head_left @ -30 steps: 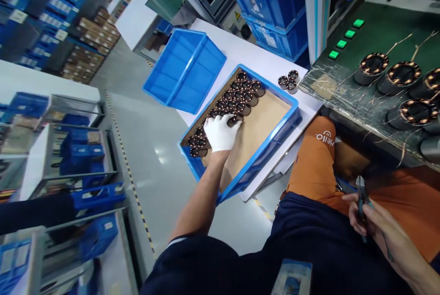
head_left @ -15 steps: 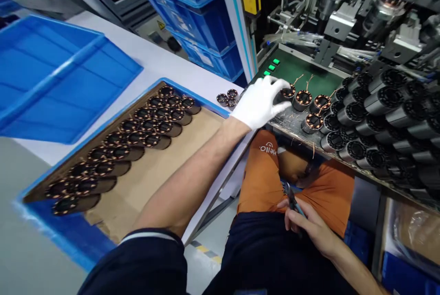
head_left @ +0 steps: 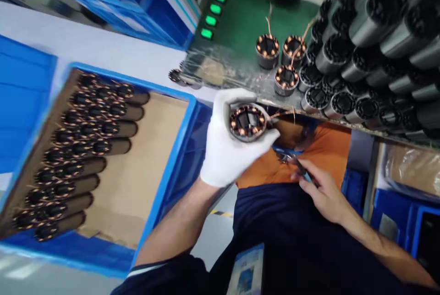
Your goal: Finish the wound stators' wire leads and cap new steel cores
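My left hand [head_left: 228, 148], in a white glove, is wrapped round a motor stator [head_left: 248, 123] with copper windings. The stator's wound end faces up at me, and a loose copper wire [head_left: 282, 114] sticks out from it to the right. Low over my lap, my right hand [head_left: 318, 189] is bare and closed on a pair of cutting pliers [head_left: 299, 166], whose jaws point left toward the stator. Three wound stators with copper wire ends, one of them a front stator [head_left: 286, 80], stand on the bench beyond my left hand.
Dark metal stators [head_left: 343, 104] are stacked along the bench's right side. Green lit buttons [head_left: 215, 9] line the machine bed [head_left: 237, 10]. At left, a blue crate [head_left: 178, 148] with a cardboard lining holds rows of wound stators [head_left: 98, 127]. Small rings [head_left: 175, 75] lie by the bench corner.
My left hand has lifted a stator off the bench and brought it nearer to me, over the bench edge. The view has shifted down and right. My right hand still holds the pliers.
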Action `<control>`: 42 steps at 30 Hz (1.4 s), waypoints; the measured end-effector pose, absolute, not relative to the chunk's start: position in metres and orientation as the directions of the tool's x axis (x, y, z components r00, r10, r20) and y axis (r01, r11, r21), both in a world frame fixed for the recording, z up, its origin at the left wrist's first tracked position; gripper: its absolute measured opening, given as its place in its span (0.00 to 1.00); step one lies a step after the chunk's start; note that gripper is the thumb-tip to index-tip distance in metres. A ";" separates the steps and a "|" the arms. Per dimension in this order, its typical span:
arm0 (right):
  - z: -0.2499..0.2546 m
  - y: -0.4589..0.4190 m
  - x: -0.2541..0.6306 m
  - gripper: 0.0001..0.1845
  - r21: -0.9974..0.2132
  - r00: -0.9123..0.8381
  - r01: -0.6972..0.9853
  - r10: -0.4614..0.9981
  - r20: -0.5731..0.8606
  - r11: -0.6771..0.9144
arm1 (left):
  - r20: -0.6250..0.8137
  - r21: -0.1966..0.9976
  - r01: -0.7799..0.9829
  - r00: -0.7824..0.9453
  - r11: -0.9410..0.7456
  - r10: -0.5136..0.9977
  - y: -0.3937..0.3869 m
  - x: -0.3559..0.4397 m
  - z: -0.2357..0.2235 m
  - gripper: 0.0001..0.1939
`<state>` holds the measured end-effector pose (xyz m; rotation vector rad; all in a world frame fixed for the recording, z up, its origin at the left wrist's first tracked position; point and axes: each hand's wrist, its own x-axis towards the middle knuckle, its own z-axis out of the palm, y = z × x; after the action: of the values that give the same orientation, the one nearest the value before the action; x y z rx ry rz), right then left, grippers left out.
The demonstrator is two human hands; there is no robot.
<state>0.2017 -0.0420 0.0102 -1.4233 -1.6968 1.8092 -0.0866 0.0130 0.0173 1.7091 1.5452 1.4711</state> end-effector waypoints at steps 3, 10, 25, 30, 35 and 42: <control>0.031 -0.027 0.190 0.29 -0.937 -0.528 0.349 0.825 -0.201 -0.005 | 0.382 0.850 0.453 -0.180 -0.268 0.906 -0.021 -0.056 0.033 0.28; 0.041 -0.016 0.179 0.28 -0.947 -0.575 0.251 0.818 0.019 0.199 | 0.435 0.819 0.458 -0.105 -0.345 0.894 -0.036 -0.054 0.027 0.28; 0.032 -0.025 0.177 0.25 -0.953 -0.507 0.240 0.861 0.041 0.186 | 0.376 0.843 0.426 -0.030 -0.329 0.926 -0.044 -0.053 0.027 0.36; -0.005 -0.003 0.180 0.18 -0.925 -0.456 0.287 0.813 -0.362 -0.250 | 0.316 0.733 0.651 -0.073 -0.195 0.946 -0.041 -0.052 0.001 0.24; -0.038 0.004 0.178 0.38 -0.803 -0.573 0.157 0.609 -0.548 -0.574 | 0.234 0.785 0.570 0.091 -0.243 0.968 -0.038 -0.045 -0.027 0.24; -0.030 0.002 0.189 0.38 -0.773 -0.593 0.115 0.581 -0.557 -0.624 | 0.169 0.814 0.513 0.242 -0.274 0.956 -0.050 -0.057 0.014 0.32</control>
<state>0.1886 0.0016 -0.0304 -1.2278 -1.1745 2.2845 -0.0566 -0.0503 0.0142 1.8907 1.3402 0.9057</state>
